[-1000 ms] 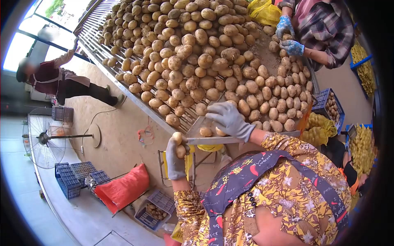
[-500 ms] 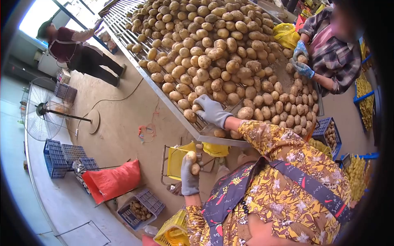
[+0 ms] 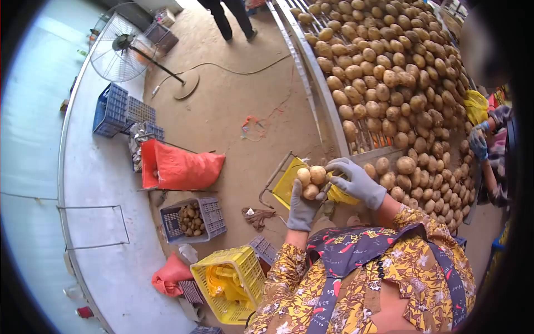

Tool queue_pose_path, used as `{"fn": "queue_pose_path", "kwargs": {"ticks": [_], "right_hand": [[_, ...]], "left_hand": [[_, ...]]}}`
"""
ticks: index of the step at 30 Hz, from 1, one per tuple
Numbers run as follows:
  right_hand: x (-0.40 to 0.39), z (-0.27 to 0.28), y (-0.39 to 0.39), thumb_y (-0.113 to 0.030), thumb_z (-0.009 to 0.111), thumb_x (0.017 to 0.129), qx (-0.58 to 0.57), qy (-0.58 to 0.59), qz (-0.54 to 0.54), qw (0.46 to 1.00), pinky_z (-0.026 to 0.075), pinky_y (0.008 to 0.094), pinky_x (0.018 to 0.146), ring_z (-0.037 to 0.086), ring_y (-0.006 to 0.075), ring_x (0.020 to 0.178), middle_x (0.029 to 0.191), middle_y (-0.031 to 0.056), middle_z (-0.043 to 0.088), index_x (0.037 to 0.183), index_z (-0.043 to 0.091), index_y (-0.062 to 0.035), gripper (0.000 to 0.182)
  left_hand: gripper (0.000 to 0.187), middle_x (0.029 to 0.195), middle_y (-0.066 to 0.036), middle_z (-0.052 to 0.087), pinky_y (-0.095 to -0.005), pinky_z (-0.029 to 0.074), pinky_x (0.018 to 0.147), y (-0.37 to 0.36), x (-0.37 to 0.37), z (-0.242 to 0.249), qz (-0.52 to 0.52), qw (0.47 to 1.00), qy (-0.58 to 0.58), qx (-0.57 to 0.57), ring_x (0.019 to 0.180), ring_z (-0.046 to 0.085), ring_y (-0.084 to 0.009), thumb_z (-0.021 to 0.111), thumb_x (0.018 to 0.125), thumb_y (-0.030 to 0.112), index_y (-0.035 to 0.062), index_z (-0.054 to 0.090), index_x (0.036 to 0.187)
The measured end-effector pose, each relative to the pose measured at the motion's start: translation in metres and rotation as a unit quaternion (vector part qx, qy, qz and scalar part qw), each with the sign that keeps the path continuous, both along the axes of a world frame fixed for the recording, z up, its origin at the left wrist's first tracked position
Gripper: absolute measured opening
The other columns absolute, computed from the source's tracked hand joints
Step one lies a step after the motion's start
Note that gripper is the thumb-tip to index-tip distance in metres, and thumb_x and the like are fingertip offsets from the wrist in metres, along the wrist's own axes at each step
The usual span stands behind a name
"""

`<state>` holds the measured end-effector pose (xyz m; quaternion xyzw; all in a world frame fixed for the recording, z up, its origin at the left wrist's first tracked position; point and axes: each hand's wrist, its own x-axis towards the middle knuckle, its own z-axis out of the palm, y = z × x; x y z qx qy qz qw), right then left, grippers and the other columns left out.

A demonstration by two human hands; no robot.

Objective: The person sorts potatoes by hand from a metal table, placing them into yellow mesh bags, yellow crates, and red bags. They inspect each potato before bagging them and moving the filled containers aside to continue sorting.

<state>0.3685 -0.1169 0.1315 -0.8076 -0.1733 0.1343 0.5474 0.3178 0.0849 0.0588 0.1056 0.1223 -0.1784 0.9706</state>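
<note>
Gloved in grey, my left hand holds potatoes against its palm and fingers. My right hand, also in a grey glove, has its fingers around or against the potato on the right of that group; its grip is partly hidden. Both hands are close together, just off the near corner of the metal sorting table. A big heap of potatoes covers the slatted table. Below my hands is a yellow seat or bag on a metal frame.
A co-worker's gloved hands are at the table's right side. Another person's legs stand at the top. On the left are a fan, a red sack, a blue crate with potatoes and a yellow crate.
The view has turned left and down. My right hand has left the heap and come beside my left hand. The group at my left hand now shows several potatoes.
</note>
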Motion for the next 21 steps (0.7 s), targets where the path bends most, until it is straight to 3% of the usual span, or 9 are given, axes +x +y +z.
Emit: {"fn": "queue_pose_path", "kwargs": {"ticks": [1,4,9,11,13,15,17,19,21], "right_hand": [[-0.003,0.006,0.0,-0.014,0.068,0.095,-0.018,-0.019,0.022,0.999,0.051,0.0354,0.101,0.063,0.0278,0.116,0.125,0.0147,0.062,0.124,0.064,-0.0048,0.031],[-0.015,0.007,-0.012,-0.015,0.065,0.096,-0.013,0.057,0.028,0.998,0.05,0.0342,0.099,0.064,0.0261,0.114,0.12,0.0139,0.066,0.124,0.065,-0.0032,0.031],[-0.056,0.009,-0.053,-0.011,0.061,0.095,0.001,0.177,-0.079,0.981,0.049,0.0298,0.095,0.061,0.0159,0.103,0.111,0.0075,0.066,0.118,0.065,0.0014,0.026],[-0.077,0.009,-0.063,-0.009,0.059,0.095,0.012,0.214,-0.119,0.969,0.049,0.029,0.094,0.061,0.0147,0.102,0.109,0.0062,0.066,0.116,0.065,0.0013,0.024],[-0.096,-0.005,-0.08,-0.009,0.057,0.095,0.024,0.283,-0.174,0.943,0.049,0.0281,0.093,0.061,0.0128,0.1,0.105,0.0037,0.065,0.113,0.065,0.0008,0.022],[-0.12,-0.045,-0.103,-0.009,0.056,0.095,0.019,0.24,-0.169,0.956,0.049,0.0278,0.091,0.06,0.012,0.098,0.101,0.0034,0.066,0.112,0.065,0.0011,0.022],[-0.133,-0.038,-0.101,-0.013,0.057,0.098,0.027,0.262,-0.177,0.948,0.05,0.027,0.087,0.06,0.0103,0.092,0.098,0.0029,0.066,0.11,0.066,-0.0018,0.019],[-0.152,-0.073,-0.118,-0.016,0.058,0.1,-0.005,0.191,-0.158,0.969,0.05,0.0264,0.083,0.06,0.009,0.089,0.096,0.0013,0.065,0.112,0.065,-0.0031,0.019],[-0.16,-0.069,-0.124,-0.017,0.058,0.101,-0.008,0.229,-0.166,0.959,0.05,0.0266,0.082,0.059,0.009,0.089,0.096,0.0009,0.065,0.115,0.065,-0.0033,0.02]], "left_hand": [[0.063,0.135,-0.014,0.058,-0.0334,0.055,0.075,0.009,-0.004,0.013,0.028,1.0,-0.001,-0.005,0.118,0.061,-0.0306,0.065,0.095,0.056,0.0141,0.052,0.14],[0.064,0.139,-0.015,0.057,-0.0344,0.058,0.072,0.066,-0.012,-0.004,0.127,0.99,-0.054,0.019,0.12,0.062,-0.0298,0.067,0.095,0.053,0.0118,0.051,0.141],[0.051,0.127,-0.01,0.066,-0.0369,0.06,0.069,0.242,0.012,0.054,0.366,0.912,-0.005,0.187,0.115,0.066,-0.0341,0.064,0.097,0.051,0.0152,0.059,0.133],[0.051,0.127,-0.01,0.066,-0.0402,0.064,0.074,0.33,0.04,0.099,0.418,0.874,-0.002,0.247,0.114,0.066,-0.0345,0.062,0.099,0.051,0.0131,0.059,0.132],[0.059,0.136,-0.019,0.058,-0.0522,0.06,0.093,0.403,0.064,0.124,0.467,0.812,0.01,0.351,0.119,0.061,-0.0411,0.056,0.102,0.053,0.0071,0.05,0.138],[0.06,0.131,-0.017,0.061,-0.0509,0.055,0.094,0.437,0.073,0.127,0.479,0.794,0.033,0.373,0.118,0.062,-0.0383,0.058,0.1,0.054,0.0108,0.049,0.14],[0.057,0.133,-0.016,0.06,-0.0504,0.052,0.097,0.449,0.081,0.11,0.469,0.673,0.228,0.525,0.117,0.061,-0.0373,0.057,0.101,0.049,0.0121,0.046,0.144],[0.052,0.133,-0.016,0.059,-0.0449,0.053,0.096,0.407,0.086,0.07,0.427,0.675,0.213,0.563,0.112,0.062,-0.0334,0.055,0.102,0.041,0.0106,0.047,0.144],[0.048,0.127,-0.015,0.062,-0.0387,0.055,0.09,0.362,0.078,0.012,0.329,0.771,0.159,0.522,0.105,0.065,-0.0275,0.057,0.102,0.039,0.0078,0.052,0.137]]}}
